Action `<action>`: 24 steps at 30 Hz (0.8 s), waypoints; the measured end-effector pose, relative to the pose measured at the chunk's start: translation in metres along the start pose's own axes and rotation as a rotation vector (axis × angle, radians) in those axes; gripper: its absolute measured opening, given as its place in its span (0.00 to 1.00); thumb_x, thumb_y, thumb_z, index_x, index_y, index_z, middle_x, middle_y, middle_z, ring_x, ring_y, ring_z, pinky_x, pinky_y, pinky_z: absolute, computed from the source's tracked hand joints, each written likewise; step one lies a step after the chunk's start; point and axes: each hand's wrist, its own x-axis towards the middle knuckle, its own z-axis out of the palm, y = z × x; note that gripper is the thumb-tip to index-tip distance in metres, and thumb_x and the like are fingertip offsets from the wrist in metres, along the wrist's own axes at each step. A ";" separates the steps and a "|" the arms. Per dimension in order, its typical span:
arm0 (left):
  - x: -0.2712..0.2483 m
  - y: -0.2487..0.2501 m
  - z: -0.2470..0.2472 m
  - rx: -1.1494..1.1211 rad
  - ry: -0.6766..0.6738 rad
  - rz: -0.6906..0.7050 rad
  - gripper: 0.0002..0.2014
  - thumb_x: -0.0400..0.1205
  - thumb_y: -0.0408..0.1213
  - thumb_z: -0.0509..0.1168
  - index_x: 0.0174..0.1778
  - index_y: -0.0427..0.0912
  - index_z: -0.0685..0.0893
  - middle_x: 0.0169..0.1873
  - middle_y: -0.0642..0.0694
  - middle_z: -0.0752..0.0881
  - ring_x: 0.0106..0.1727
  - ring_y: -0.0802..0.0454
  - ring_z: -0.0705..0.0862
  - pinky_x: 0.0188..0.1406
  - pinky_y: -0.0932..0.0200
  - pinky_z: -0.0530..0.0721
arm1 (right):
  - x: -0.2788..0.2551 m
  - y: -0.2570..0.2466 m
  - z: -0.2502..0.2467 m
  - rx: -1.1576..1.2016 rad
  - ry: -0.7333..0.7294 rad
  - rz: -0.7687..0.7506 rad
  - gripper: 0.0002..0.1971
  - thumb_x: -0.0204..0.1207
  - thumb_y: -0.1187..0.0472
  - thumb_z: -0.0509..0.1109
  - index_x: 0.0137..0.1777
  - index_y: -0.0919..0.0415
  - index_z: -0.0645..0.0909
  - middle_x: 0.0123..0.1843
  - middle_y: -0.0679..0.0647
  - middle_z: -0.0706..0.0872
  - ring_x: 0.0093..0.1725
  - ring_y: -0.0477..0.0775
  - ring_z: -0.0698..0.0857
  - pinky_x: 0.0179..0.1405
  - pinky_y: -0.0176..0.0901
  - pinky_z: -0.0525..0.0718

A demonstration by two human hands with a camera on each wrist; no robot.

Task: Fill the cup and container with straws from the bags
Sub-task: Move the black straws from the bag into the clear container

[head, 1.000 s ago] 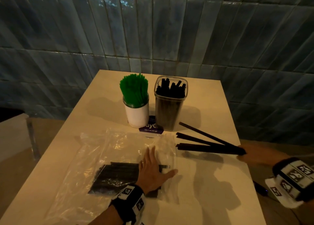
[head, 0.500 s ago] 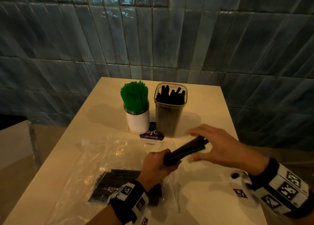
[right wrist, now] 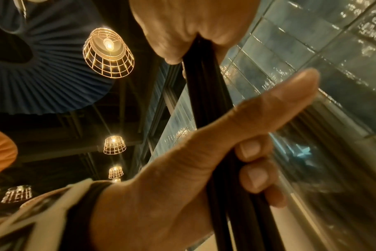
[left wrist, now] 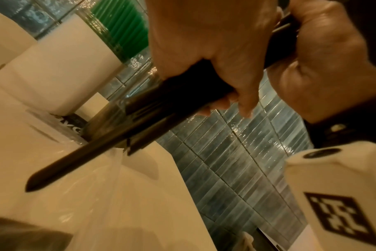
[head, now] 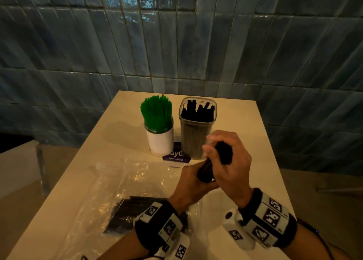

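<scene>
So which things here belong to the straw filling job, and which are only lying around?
Job:
- black straws bundle, held by left hand and right hand
- clear container
- white cup with green straws
- plastic bag

Lying about:
- purple card
- table

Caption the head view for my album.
Both hands grip a bundle of black plastic straws before the clear square container.
</scene>
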 end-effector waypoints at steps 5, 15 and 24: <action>0.020 0.015 -0.014 0.196 -0.051 0.236 0.24 0.69 0.60 0.69 0.59 0.61 0.72 0.56 0.53 0.80 0.55 0.60 0.79 0.53 0.64 0.79 | 0.030 0.002 -0.014 0.055 0.162 0.016 0.06 0.80 0.48 0.63 0.52 0.33 0.73 0.41 0.51 0.79 0.33 0.56 0.80 0.33 0.47 0.82; 0.053 0.039 -0.018 0.226 -0.090 0.075 0.32 0.71 0.63 0.65 0.68 0.55 0.67 0.65 0.54 0.73 0.63 0.61 0.74 0.62 0.60 0.76 | 0.075 0.009 -0.059 0.187 0.488 0.098 0.02 0.81 0.60 0.60 0.49 0.54 0.68 0.31 0.42 0.79 0.25 0.41 0.77 0.26 0.34 0.78; 0.018 0.022 -0.005 0.266 -0.384 -0.141 0.42 0.68 0.56 0.76 0.75 0.53 0.63 0.67 0.54 0.77 0.61 0.63 0.77 0.59 0.71 0.77 | 0.054 0.013 -0.047 0.213 0.496 0.222 0.03 0.81 0.62 0.61 0.48 0.54 0.71 0.36 0.44 0.80 0.24 0.41 0.77 0.24 0.33 0.78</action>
